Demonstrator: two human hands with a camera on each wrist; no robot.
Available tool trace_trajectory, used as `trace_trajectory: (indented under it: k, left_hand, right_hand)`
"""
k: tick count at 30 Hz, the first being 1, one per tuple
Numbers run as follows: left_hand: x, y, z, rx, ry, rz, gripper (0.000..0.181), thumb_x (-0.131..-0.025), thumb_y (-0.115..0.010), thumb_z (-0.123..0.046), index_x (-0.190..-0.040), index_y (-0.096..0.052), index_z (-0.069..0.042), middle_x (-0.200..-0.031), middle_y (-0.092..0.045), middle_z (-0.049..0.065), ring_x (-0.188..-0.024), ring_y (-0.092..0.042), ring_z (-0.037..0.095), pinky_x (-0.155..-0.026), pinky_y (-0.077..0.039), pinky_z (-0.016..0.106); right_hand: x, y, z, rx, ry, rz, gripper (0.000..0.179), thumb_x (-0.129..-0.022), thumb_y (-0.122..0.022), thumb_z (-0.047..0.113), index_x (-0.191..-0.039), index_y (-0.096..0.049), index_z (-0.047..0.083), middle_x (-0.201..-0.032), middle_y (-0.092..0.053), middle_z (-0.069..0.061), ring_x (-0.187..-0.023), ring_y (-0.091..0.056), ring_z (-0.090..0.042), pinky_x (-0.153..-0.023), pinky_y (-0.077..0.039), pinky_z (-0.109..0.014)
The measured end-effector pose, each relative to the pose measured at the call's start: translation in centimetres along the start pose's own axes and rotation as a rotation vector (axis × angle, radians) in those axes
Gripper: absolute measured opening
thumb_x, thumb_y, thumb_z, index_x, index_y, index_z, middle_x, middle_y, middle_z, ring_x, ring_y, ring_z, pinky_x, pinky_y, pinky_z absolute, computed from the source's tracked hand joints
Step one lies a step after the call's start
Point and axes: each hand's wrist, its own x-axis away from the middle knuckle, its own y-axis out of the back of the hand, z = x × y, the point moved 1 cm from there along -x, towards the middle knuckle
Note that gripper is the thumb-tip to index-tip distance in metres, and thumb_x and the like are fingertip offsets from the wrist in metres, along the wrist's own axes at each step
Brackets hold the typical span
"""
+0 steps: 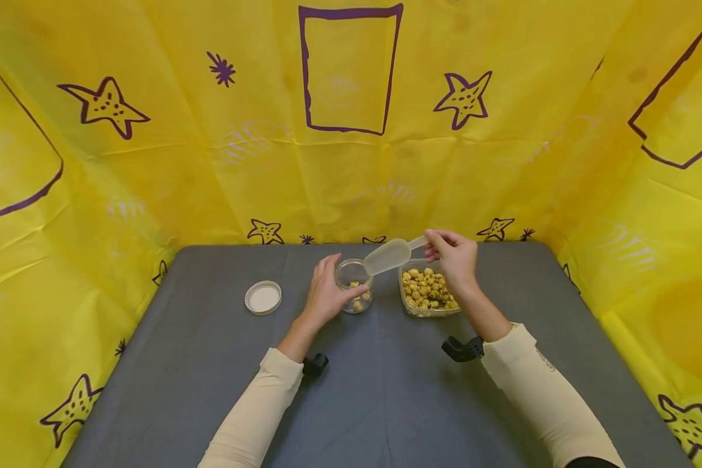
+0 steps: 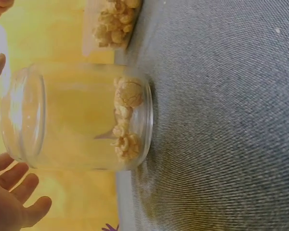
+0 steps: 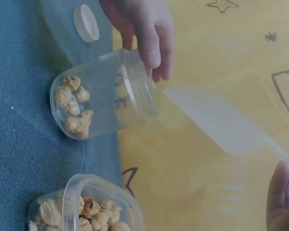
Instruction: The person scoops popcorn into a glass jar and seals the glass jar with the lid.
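My left hand (image 1: 326, 290) holds a clear jar (image 1: 346, 276) near its rim, thumb on one side and fingers on the other. Several pieces of caramel popcorn (image 2: 128, 94) lie at the bottom of the jar, which stands upright on the cloth. With its fingertips, my right hand (image 1: 457, 260) pinches the handle of a translucent white scoop (image 1: 388, 257). The scoop's front end is tilted down toward the jar's mouth; no popcorn shows in its bowl. Below the right hand sits a clear plastic tub (image 1: 424, 313) of popcorn, to the right of the jar.
A white-lined round lid (image 1: 263, 298) lies to the left of the left hand. Grey cloth (image 1: 380, 396) covers the table. Yellow printed sheets (image 1: 351, 175) enclose its back and sides. A black wrist mount (image 1: 463, 349) juts from the right forearm.
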Motion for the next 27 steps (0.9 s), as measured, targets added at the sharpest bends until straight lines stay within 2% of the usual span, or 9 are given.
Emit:
trace_trajectory:
  k: [6, 13, 17, 22, 27]
  left_hand:
    - [0.1, 0.4, -0.8, 0.030, -0.038, -0.015, 0.093, -0.071, -0.084, -0.045, -0.144, -0.042, -0.006, -0.148, -0.040, 0.013, -0.137, -0.037, 0.031, -0.112, -0.035, 0.050]
    - [-0.2, 0.8, -2.0, 0.059, -0.057, -0.027, 0.089, -0.074, -0.083, -0.044, -0.145, -0.043, -0.010, -0.148, -0.042, 0.012, -0.137, -0.040, 0.030, -0.112, -0.035, 0.051]
    - [-0.3, 0.7, -2.4, 0.058, -0.078, -0.023, 0.087, -0.074, -0.082, -0.044, -0.145, -0.043, -0.010, -0.148, -0.043, 0.011, -0.137, -0.040, 0.030, -0.111, -0.036, 0.051]
    - [-0.1, 0.3, -2.9, 0.068, -0.108, -0.019, 0.085, -0.076, -0.082, -0.044, -0.144, -0.044, -0.010, -0.147, -0.044, 0.011, -0.137, -0.040, 0.030, -0.110, -0.037, 0.052]
    - [0.1, -0.1, -3.6, 0.099, -0.161, -0.022, 0.082, -0.077, -0.082, -0.040, -0.144, -0.045, -0.009, -0.147, -0.044, 0.012, -0.137, -0.041, 0.029, -0.110, -0.037, 0.052]
  right_hand:
    - [0.0, 0.7, 0.1, -0.048, 0.000, -0.035, 0.006, -0.088, -0.071, 0.010, -0.083, -0.074, 0.007, -0.062, -0.068, -0.001, -0.050, -0.060, -0.011, -0.050, -0.053, -0.024]
    - [0.0, 1.3, 0.4, -0.079, 0.052, -0.043, 0.010, -0.088, -0.070, 0.008, -0.080, -0.075, 0.011, -0.061, -0.069, -0.001, -0.048, -0.060, -0.011, -0.048, -0.052, -0.023]
    - [0.0, 1.7, 0.5, -0.098, 0.046, -0.062, 0.014, -0.089, -0.069, 0.006, -0.078, -0.075, 0.013, -0.060, -0.069, -0.001, -0.047, -0.060, -0.010, -0.046, -0.051, -0.022]
    - [-0.2, 2.6, 0.6, -0.126, 0.046, -0.091, 0.010, -0.088, -0.070, 0.005, -0.080, -0.076, 0.008, -0.059, -0.069, -0.001, -0.045, -0.060, -0.010, -0.045, -0.051, -0.022]
    - [-0.3, 3.3, 0.6, -0.162, 0.058, -0.119, 0.009, -0.087, -0.070, 0.003, -0.086, -0.074, -0.006, -0.059, -0.069, -0.003, -0.044, -0.060, -0.010, -0.044, -0.050, -0.021]
